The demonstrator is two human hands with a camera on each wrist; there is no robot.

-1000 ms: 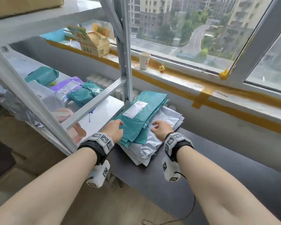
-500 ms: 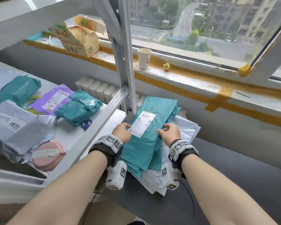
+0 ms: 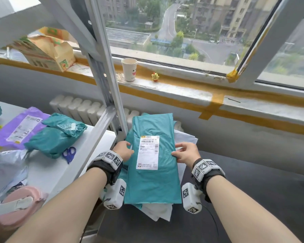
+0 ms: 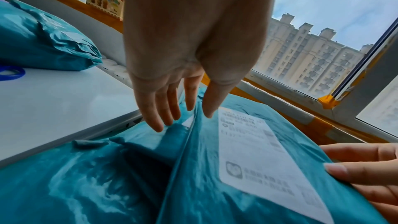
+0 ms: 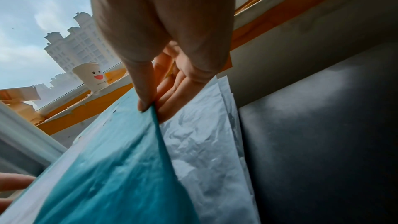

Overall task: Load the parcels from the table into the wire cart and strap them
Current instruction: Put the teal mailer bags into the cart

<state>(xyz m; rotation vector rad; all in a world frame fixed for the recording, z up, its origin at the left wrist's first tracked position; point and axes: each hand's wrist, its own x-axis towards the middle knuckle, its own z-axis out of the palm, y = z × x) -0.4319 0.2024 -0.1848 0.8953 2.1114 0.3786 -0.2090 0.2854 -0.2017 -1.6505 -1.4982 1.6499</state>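
A flat teal parcel (image 3: pixel 153 181) with a white label is held between my two hands, raised a little off a stack. My left hand (image 3: pixel 124 149) pinches its left edge, thumb on top and fingers underneath (image 4: pixel 185 117). On the opposite edge, my right hand (image 3: pixel 182 153) pinches it between the thumb and the fingers below (image 5: pixel 150 106). Under it lie another teal parcel (image 4: pixel 86 185) and several white parcels (image 3: pixel 158 211) on the dark table (image 3: pixel 253 199). No wire cart shows in any view.
A grey metal rack post (image 3: pixel 109 85) rises just left of the stack. Its white shelf (image 3: pixel 47 169) carries a bulky teal parcel (image 3: pixel 54 137), a purple parcel (image 3: pixel 19 128), blue scissors (image 3: pixel 69 153) and a pink tape dispenser (image 3: pixel 19 204). A paper cup (image 3: pixel 129 69) stands on the windowsill.
Both hands went from resting on the stack to gripping the top teal parcel's side edges. The parcel has turned straight toward me and lifted off the stack.
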